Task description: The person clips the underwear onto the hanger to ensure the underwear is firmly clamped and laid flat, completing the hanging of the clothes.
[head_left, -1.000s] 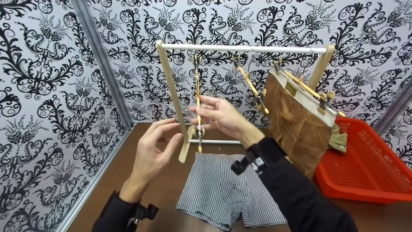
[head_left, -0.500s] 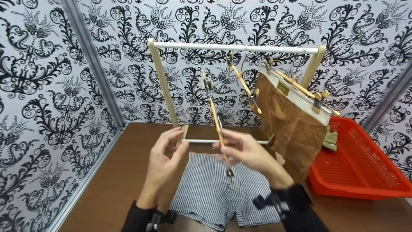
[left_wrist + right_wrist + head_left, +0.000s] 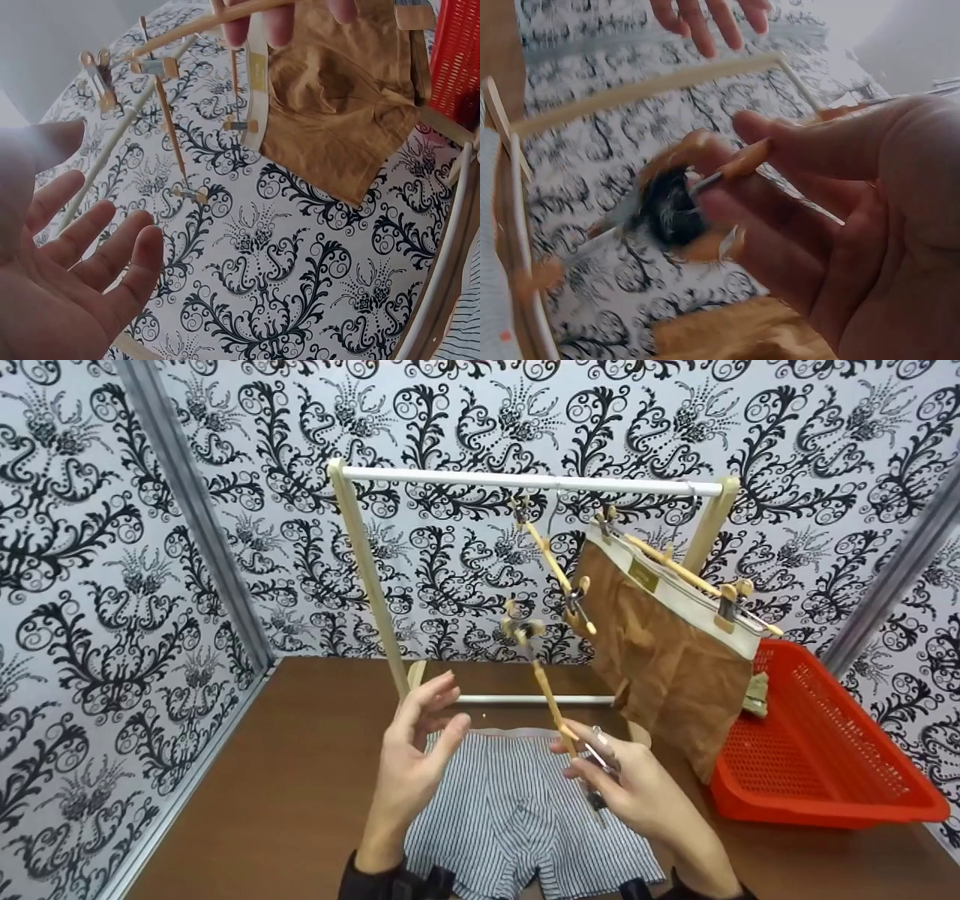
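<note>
Between the fingers and thumb of my right hand [image 3: 637,787] is a wooden clip hanger [image 3: 551,697], held tilted above the table with no garment on it. One of its clips [image 3: 671,210] looks blurred close by in the right wrist view. My left hand [image 3: 416,761] is raised to the left of the hanger, fingers spread loosely and palm bare, as the left wrist view also shows. Below both hands, striped shorts [image 3: 487,802] lie flat on the table, waistband toward the rack.
A rack with a white rail [image 3: 450,476] stands behind. From it hang a bare clip hanger [image 3: 551,562] and brown shorts [image 3: 660,645] clipped by a pale waistband. At right sits a red basket [image 3: 825,814] with a greenish cloth [image 3: 757,695]. Patterned walls enclose the table [image 3: 225,810].
My right hand has brought the hanger off the rail, down and toward me, over the striped shorts. The left hand has moved right. The view has shifted slightly.
</note>
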